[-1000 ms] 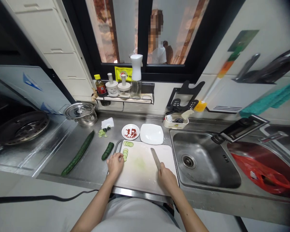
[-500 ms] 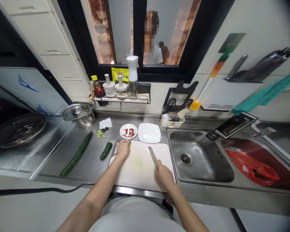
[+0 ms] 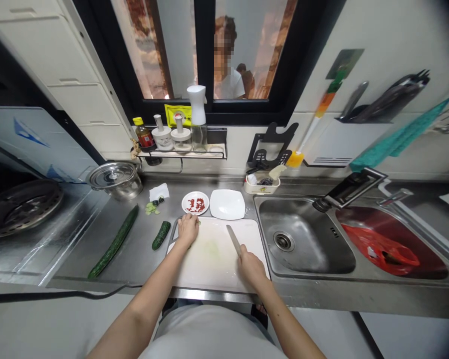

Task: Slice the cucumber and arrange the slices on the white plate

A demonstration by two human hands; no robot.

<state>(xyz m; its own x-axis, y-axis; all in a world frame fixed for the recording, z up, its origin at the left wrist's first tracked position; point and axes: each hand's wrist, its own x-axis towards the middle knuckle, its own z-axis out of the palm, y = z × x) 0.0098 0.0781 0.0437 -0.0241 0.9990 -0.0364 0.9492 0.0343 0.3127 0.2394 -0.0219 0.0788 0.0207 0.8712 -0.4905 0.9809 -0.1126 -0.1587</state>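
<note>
My left hand [image 3: 188, 230] lies over the upper left corner of the white cutting board [image 3: 224, 271], fingers bent down around a small green cucumber piece [image 3: 199, 223] that is mostly hidden. In my right hand [image 3: 250, 267] is a knife [image 3: 233, 240], its blade angled up and left over the board's right half. A faint wet green smear marks the middle of the board. Left of it, a short cut cucumber [image 3: 160, 235] and a long whole cucumber [image 3: 114, 243] rest on the steel counter. Beyond the board stand a plate of chopped red pieces [image 3: 184, 203] and a white square plate [image 3: 227, 204].
Cucumber scraps [image 3: 151, 208] lie by a white tissue [image 3: 159, 191]. A lidded steel pot [image 3: 115, 180] stands at the back left. On the right is a double sink [image 3: 303, 239] with a red bag [image 3: 383, 252]. A condiment shelf [image 3: 194, 154] hangs below the window.
The whole view has shifted slightly, so most things sit a little further left. Both hands keep nearly the same places on the board, the knife still in my right hand.
</note>
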